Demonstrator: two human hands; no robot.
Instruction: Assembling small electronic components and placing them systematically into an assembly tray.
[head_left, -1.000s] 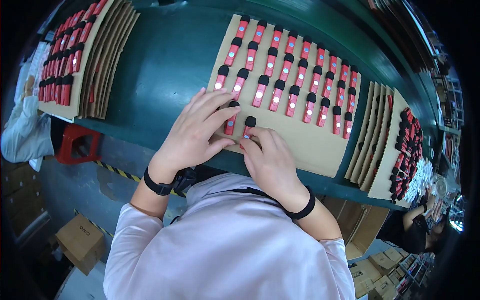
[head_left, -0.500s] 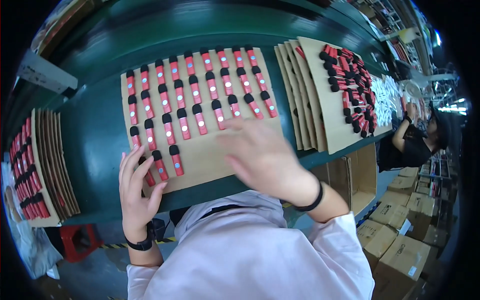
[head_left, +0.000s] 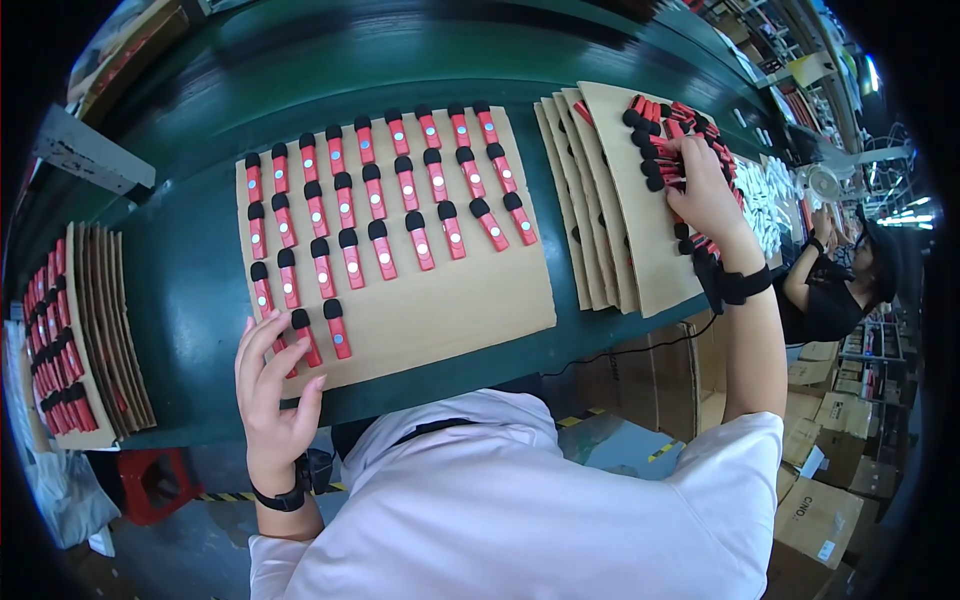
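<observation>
Small red microphones [head_left: 385, 250] with black foam tips and pale round spots lie in rows on a cardboard sheet [head_left: 455, 315] before me. The lowest row holds a few, at its left end. My left hand [head_left: 275, 390] rests at that corner, fingers stretched and thumb apart, partly hiding a microphone. Over to the right, my right hand [head_left: 705, 190] reaches into a loose pile of the same microphones [head_left: 655, 150] on another cardboard sheet [head_left: 640, 235]. Its fingers curl round the red bodies there; how many they grip is hidden.
Stacked cardboard layers [head_left: 590, 210] lie under the pile. At far left stands another stack [head_left: 110, 330] bearing microphones. White pieces [head_left: 765, 205] are heaped beyond the pile, near a co-worker [head_left: 840, 290]. Cartons [head_left: 810, 515] and a red stool [head_left: 155, 485] stand on the floor.
My right hand has gone from above the sheet of rows to the loose pile at right. The sheet of rows appears slightly shifted in view; my left hand stays at its corner.
</observation>
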